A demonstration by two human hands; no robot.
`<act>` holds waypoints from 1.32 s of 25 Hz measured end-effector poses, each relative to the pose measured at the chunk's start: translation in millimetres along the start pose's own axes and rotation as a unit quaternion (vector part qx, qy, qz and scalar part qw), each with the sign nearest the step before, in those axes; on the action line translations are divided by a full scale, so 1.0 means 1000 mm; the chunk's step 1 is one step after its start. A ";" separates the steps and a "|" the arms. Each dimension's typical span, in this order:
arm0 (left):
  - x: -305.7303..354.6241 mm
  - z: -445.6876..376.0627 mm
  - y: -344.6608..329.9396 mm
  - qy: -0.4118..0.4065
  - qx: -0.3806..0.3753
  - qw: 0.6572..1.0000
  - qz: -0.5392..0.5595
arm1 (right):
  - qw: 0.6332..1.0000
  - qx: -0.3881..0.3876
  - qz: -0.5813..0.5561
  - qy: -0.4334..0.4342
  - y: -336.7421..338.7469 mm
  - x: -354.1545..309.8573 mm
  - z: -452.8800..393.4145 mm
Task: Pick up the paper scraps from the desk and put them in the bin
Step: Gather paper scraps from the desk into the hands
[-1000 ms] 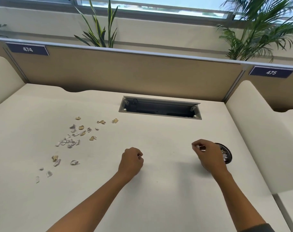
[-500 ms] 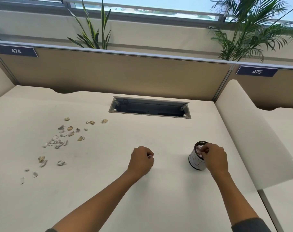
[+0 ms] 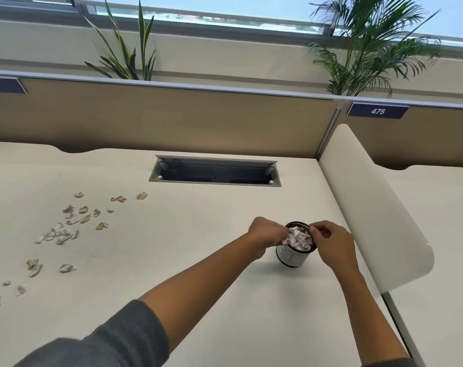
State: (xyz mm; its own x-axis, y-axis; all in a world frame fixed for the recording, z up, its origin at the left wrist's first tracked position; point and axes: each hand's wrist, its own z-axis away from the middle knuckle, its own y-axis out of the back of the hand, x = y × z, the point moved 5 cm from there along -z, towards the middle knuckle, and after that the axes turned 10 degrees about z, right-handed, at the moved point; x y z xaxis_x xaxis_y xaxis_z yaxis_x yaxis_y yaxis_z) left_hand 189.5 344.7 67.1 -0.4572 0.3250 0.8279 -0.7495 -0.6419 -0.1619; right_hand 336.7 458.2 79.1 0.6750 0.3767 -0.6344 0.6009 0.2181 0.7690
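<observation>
A small white bin (image 3: 291,259) with a black rim stands on the desk (image 3: 198,260), right of centre, heaped with paper scraps (image 3: 300,241). My left hand (image 3: 266,237) is at the bin's left rim, its curled fingers bunched down onto the heap, seemingly around scraps. At the right rim, my right hand (image 3: 331,241) pinches thumb and forefinger together on what looks like a small scrap. Several loose white and tan scraps (image 3: 66,229) lie scattered on the desk's left side, far from both hands.
An open cable slot (image 3: 214,173) is set into the desk behind the bin. A tan partition (image 3: 172,120) runs along the back. A rounded white side divider (image 3: 370,202) stands just right of the bin. Plants rise behind the partition.
My left hand has moved right from mid-desk to the bin's left rim. My right hand stays at the bin's right rim. The view has shifted right.
</observation>
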 end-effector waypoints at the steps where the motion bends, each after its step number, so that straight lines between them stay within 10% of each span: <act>1: 0.002 -0.005 -0.008 0.010 0.004 1.000 0.004 | 1.000 0.003 -0.015 -0.007 0.004 0.002 0.000; 17: 0.026 0.003 -0.008 -0.024 -0.050 0.998 -0.030 | 0.997 0.006 -0.067 -0.024 -0.004 -0.004 0.004; 33: -0.021 0.027 0.287 -0.151 0.175 0.906 -0.355 | 0.988 -0.092 -0.094 0.078 -0.112 -0.126 0.036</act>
State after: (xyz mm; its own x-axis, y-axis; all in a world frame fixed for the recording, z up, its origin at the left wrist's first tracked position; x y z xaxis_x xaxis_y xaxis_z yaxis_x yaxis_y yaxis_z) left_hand -2.9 134.7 17.9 0.2721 0.5704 0.7750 -0.5820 -0.5439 0.6046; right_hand 199.9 354.3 70.1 0.4759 0.4440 -0.7592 0.6124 0.4523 0.6484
